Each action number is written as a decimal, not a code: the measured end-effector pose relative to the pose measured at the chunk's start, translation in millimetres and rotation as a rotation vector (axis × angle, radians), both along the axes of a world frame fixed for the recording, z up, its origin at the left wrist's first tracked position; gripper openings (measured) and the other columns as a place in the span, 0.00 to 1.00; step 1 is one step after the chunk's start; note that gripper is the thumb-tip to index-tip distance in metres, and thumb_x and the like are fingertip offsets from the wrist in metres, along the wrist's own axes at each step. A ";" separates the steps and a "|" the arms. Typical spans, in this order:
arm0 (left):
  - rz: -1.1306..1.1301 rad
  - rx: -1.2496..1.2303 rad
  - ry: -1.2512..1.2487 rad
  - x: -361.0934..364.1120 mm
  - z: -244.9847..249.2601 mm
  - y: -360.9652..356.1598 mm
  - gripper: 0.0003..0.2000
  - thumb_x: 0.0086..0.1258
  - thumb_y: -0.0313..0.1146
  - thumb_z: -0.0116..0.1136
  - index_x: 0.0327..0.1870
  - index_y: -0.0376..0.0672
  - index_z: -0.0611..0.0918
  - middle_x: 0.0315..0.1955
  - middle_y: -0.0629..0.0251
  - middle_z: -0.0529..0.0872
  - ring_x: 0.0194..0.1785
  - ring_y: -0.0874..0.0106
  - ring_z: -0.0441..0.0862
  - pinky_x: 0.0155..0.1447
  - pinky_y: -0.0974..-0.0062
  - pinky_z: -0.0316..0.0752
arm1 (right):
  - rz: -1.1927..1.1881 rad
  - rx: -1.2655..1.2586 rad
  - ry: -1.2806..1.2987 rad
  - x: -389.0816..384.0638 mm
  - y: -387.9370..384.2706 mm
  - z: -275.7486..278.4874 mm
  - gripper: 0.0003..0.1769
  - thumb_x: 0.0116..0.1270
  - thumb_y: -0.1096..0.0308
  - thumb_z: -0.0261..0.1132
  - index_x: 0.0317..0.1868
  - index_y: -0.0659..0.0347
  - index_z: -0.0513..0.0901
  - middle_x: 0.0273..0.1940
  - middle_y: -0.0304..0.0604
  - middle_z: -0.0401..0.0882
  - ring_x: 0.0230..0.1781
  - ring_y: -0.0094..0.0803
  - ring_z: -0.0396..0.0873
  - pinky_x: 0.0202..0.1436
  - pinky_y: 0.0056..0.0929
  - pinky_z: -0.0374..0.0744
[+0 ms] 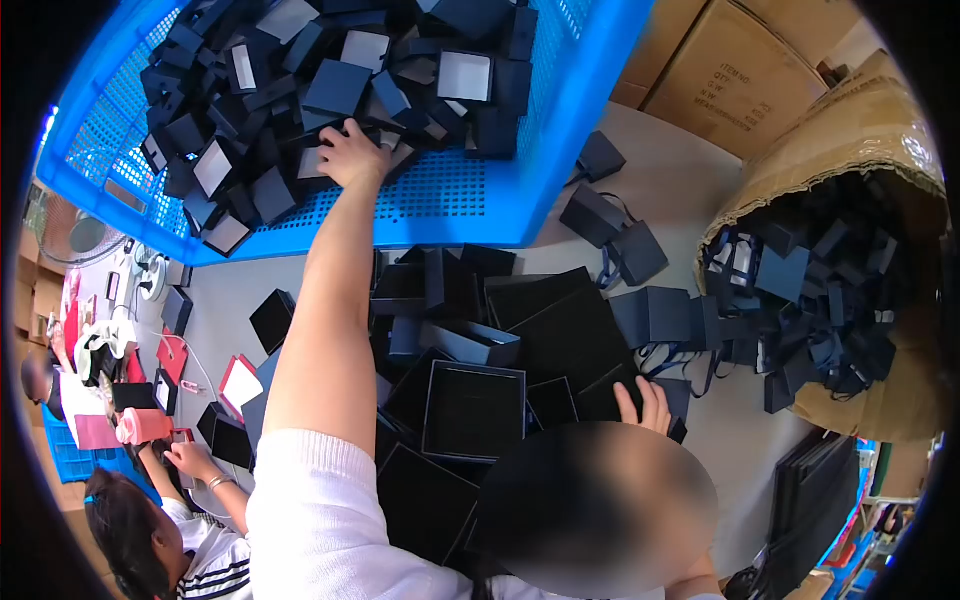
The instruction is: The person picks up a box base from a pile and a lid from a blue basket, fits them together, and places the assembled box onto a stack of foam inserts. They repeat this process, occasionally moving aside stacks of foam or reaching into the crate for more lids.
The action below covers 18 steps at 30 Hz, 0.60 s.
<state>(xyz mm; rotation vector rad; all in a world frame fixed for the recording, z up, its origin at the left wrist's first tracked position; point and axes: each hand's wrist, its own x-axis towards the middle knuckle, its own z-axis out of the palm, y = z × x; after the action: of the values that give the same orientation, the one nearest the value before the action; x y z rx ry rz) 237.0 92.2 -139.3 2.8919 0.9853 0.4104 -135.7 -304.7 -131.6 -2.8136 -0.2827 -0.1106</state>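
Fingers of your left hand (352, 152) curl onto small dark boxes (336, 92) heaped in the blue crate (450, 200). The boxes tilt every way, and you cannot tell whether the hand grips one. Your right hand (645, 402) lies flat on a black box (590, 350).

A blurred oval patch (590, 510) covers the lower middle. It hides the right hand (645, 400) below its fingers, along with part of the black boxes (470, 410) on the surface. The left hand (352, 152) has its fingertips sunk among the dark boxes (335, 90) in the blue crate (470, 200), so its grip is unclear, perhaps closing on one. The top edge cuts off the crate. Print on the cardboard carton (730, 80) is too small to read.
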 end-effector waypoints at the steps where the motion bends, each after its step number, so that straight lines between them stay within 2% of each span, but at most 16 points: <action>1: -0.001 0.002 0.002 -1.8 2.6 3.3 0.43 0.47 0.56 0.72 0.66 0.53 0.65 0.65 0.49 0.60 0.62 0.47 0.67 0.60 0.50 0.68 | -0.001 0.002 0.002 2.6 -2.7 -3.6 0.46 0.44 0.63 0.74 0.67 0.57 0.68 0.66 0.58 0.61 0.67 0.57 0.59 0.66 0.54 0.62; 3: 0.005 -0.167 0.014 -19.5 14.3 16.1 0.43 0.47 0.52 0.72 0.66 0.52 0.64 0.64 0.47 0.61 0.61 0.46 0.67 0.61 0.52 0.69 | -0.080 0.092 -0.069 3.0 -4.2 -9.4 0.42 0.46 0.61 0.74 0.65 0.56 0.71 0.63 0.57 0.63 0.66 0.56 0.60 0.67 0.52 0.60; 4: -0.034 -0.226 -0.074 -30.6 9.3 25.9 0.43 0.46 0.45 0.72 0.67 0.51 0.64 0.62 0.45 0.62 0.60 0.46 0.68 0.63 0.53 0.70 | -0.117 0.186 -0.083 5.6 -7.3 -6.3 0.42 0.47 0.61 0.73 0.66 0.57 0.70 0.61 0.57 0.64 0.65 0.56 0.60 0.68 0.52 0.58; 5: -0.029 -0.205 -0.065 -47.2 7.3 40.6 0.43 0.46 0.45 0.72 0.67 0.51 0.64 0.62 0.45 0.62 0.60 0.46 0.68 0.63 0.53 0.70 | -0.131 0.269 -0.099 7.4 -11.6 -2.1 0.42 0.47 0.62 0.72 0.66 0.59 0.69 0.62 0.57 0.63 0.65 0.55 0.59 0.68 0.51 0.58; 7: -0.553 -0.474 -0.097 -95.3 17.1 61.8 0.45 0.45 0.35 0.72 0.70 0.51 0.62 0.62 0.50 0.64 0.62 0.52 0.69 0.65 0.57 0.69 | -0.067 0.409 -0.144 13.5 -16.5 5.9 0.43 0.50 0.58 0.72 0.67 0.61 0.68 0.63 0.57 0.63 0.65 0.55 0.60 0.69 0.50 0.58; 9: -0.929 -0.863 -0.094 -174.1 86.6 21.9 0.49 0.43 0.24 0.69 0.73 0.52 0.58 0.62 0.55 0.64 0.66 0.58 0.67 0.68 0.61 0.67 | 0.027 0.588 -0.164 20.5 -4.3 29.3 0.43 0.52 0.53 0.71 0.67 0.62 0.68 0.63 0.58 0.63 0.64 0.55 0.60 0.69 0.50 0.59; 11: -1.049 -1.340 -0.032 -241.1 141.6 -26.9 0.53 0.42 0.18 0.66 0.75 0.51 0.54 0.62 0.59 0.63 0.68 0.60 0.66 0.69 0.62 0.65 | 0.174 0.593 -0.232 27.5 13.3 57.5 0.45 0.52 0.48 0.71 0.66 0.62 0.69 0.64 0.58 0.62 0.66 0.56 0.60 0.69 0.49 0.59; 13: -1.258 -1.311 0.058 -288.3 171.0 -59.1 0.56 0.42 0.18 0.67 0.76 0.50 0.48 0.70 0.56 0.58 0.73 0.59 0.60 0.72 0.59 0.60 | 0.349 0.669 -0.312 28.0 36.8 94.1 0.43 0.47 0.53 0.74 0.64 0.57 0.72 0.65 0.56 0.62 0.66 0.55 0.60 0.70 0.49 0.60; 15: -1.496 -1.153 0.118 -324.4 187.5 -87.3 0.57 0.45 0.18 0.66 0.77 0.52 0.43 0.71 0.56 0.55 0.74 0.59 0.56 0.72 0.58 0.61 | 0.517 0.660 -0.347 22.3 51.8 125.5 0.43 0.44 0.57 0.74 0.64 0.51 0.73 0.65 0.55 0.61 0.68 0.56 0.58 0.70 0.52 0.59; 16: -1.536 -1.149 0.109 -335.7 189.1 -98.5 0.54 0.45 0.20 0.65 0.77 0.50 0.47 0.70 0.53 0.54 0.74 0.56 0.55 0.72 0.58 0.59 | 0.580 0.659 -0.320 19.3 53.7 133.7 0.42 0.44 0.56 0.74 0.64 0.50 0.73 0.67 0.55 0.60 0.69 0.56 0.56 0.71 0.53 0.58; 17: -1.564 -1.075 0.117 -343.3 194.9 -105.6 0.54 0.45 0.22 0.64 0.77 0.48 0.46 0.70 0.52 0.54 0.75 0.53 0.53 0.74 0.57 0.54 | 0.640 0.659 -0.284 12.9 52.4 140.0 0.41 0.45 0.56 0.73 0.64 0.49 0.73 0.68 0.54 0.59 0.70 0.56 0.55 0.72 0.54 0.56; 18: -1.486 -1.250 0.151 -352.9 201.4 -114.3 0.54 0.45 0.22 0.64 0.77 0.46 0.45 0.70 0.52 0.53 0.75 0.54 0.52 0.75 0.57 0.52 | 0.629 0.653 -0.289 6.5 47.7 149.6 0.41 0.45 0.56 0.73 0.64 0.49 0.73 0.68 0.54 0.59 0.70 0.56 0.55 0.72 0.54 0.56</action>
<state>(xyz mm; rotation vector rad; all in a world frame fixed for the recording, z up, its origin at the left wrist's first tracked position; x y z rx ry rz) -115.9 -22.1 62.1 1.6884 -0.7949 -0.4060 -129.3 -257.0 18.0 -1.9563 -0.9776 -0.3843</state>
